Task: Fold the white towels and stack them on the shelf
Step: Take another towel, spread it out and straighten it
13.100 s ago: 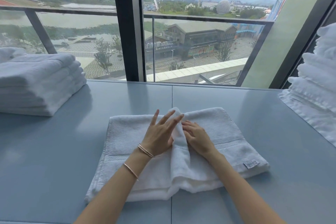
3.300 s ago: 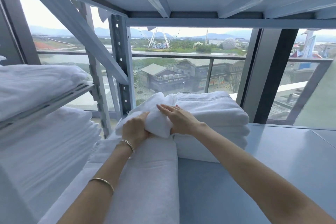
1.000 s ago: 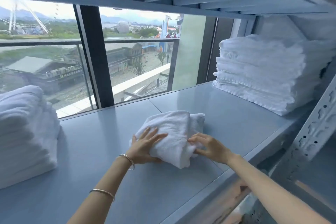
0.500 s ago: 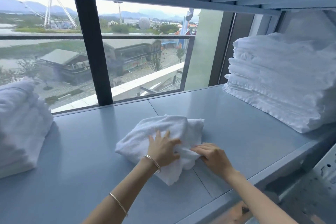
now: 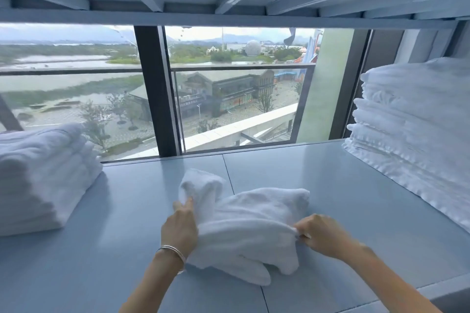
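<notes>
My left hand (image 5: 179, 230) grips the left fold of the white towel (image 5: 249, 226) and my right hand (image 5: 321, 235) pinches its right edge, mid-way along the shelf (image 5: 343, 185) close to its near lip, bare surface running either side to the left stack (image 5: 43, 175) and right stack (image 5: 417, 129).

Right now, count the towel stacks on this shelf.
2: a low stack at the left end of the shelf, a taller stack at its right end. More may lie outside the frame.

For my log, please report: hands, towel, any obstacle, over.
Left hand grips white terry towel. Right hand pinches its near edge. Towel bunched on grey metal shelf. Nothing blocks it.
</notes>
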`<state>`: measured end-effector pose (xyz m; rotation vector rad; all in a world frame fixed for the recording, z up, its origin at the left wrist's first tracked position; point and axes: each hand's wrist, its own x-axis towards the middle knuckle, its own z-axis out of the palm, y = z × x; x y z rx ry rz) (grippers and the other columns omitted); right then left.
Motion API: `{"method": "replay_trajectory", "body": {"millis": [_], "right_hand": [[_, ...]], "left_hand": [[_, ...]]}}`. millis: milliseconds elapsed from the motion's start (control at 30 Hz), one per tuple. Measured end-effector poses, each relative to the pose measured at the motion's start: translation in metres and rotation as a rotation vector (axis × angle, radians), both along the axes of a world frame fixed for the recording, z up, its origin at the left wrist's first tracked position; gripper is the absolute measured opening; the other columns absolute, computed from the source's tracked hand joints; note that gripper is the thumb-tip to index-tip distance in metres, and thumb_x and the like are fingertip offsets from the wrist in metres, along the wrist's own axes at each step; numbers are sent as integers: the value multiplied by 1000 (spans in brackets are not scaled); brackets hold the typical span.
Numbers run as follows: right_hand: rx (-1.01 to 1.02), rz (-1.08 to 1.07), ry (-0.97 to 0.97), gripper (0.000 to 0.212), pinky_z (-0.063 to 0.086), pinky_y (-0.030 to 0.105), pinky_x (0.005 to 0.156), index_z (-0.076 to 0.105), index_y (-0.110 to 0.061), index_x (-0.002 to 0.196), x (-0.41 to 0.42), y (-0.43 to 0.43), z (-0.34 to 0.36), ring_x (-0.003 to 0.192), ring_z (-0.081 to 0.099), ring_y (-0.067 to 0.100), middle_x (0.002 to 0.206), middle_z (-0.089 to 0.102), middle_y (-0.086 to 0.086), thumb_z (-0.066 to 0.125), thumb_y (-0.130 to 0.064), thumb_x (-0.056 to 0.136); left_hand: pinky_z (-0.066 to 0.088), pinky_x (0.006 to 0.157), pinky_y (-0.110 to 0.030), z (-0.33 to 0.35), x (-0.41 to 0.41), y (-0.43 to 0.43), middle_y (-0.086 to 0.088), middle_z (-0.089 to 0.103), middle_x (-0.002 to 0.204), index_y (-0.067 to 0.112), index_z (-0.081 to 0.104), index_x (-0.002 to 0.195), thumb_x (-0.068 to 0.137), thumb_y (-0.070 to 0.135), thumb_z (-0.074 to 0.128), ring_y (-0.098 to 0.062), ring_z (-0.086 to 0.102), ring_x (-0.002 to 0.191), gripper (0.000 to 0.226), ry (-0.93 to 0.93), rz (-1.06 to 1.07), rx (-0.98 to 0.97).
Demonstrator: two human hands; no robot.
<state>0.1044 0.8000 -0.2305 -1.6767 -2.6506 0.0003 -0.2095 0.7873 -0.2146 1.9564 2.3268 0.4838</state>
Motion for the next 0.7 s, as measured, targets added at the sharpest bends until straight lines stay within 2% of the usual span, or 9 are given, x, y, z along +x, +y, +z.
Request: {"method": "replay_trajectory", "body": {"millis": [100,133,167,233,367,467,567,633,700], "right_hand": [[-213,224,176,21,45,30,80,55,-25,75,-2,8,23,88,55,12,86,59,-8,63,-44,81],[-216,299,245,25,41,21,90,60,-32,84,-6,9,30,101,52,5,97,60,-14,61,-56,79],[-195,357,319,41,31,11,98,63,-33,101,-12,9,36,115,44,-3,111,57,-21,55,-65,76],[-114,455,422,65,15,5,104,54,-33,126,-34,10,44,128,27,-6,128,45,-25,49,-69,73],[-169,505,226,84,12,32,113,24,-43,142,-91,12,31,140,12,14,152,22,-9,62,-64,71],[-283,446,128,86,22,35,110,17,-45,143,-119,15,11,136,24,21,147,28,-8,65,-58,73],[-208,440,163,77,32,34,102,23,-43,142,-135,12,1,128,35,20,141,39,-9,60,-58,75],[-164,454,155,73,36,36,99,24,-41,141,-141,5,-3,124,39,22,138,43,-8,56,-58,78],[-118,455,137,71,38,36,95,22,-40,142,-143,-4,-10,121,41,24,133,45,-4,50,-61,80]], "left_hand": [[40,59,-33,-13,-6,-20,-4,30,98,32,25,145,84,-5,38,-28,44,64,73,-98,7,199],[40,52,-32,-16,-9,-26,-4,29,95,35,27,144,78,-10,43,-28,41,58,81,-100,-12,294],[41,45,-31,-18,-13,-31,-5,30,93,36,31,141,71,-15,48,-28,41,55,88,-84,-24,390],[46,39,-32,-19,-21,-40,-7,32,94,33,38,135,64,-20,53,-31,47,56,90,-67,-23,521],[51,45,-38,-3,-21,-58,-7,33,103,32,46,128,72,-12,52,-35,54,66,71,-98,103,618],[44,50,-38,1,-33,-72,-12,34,106,26,48,131,80,-6,47,-39,54,70,60,-118,333,525],[46,68,-44,-7,-50,-90,-12,31,110,26,38,140,86,2,41,-38,52,91,59,-96,537,252],[45,78,-42,-17,-57,-99,-13,30,115,26,32,143,87,6,40,-35,44,104,60,13,626,12],[43,78,-43,-25,-57,-103,-15,30,120,15,53,129,82,4,49,-35,37,104,49,193,615,8]]}}
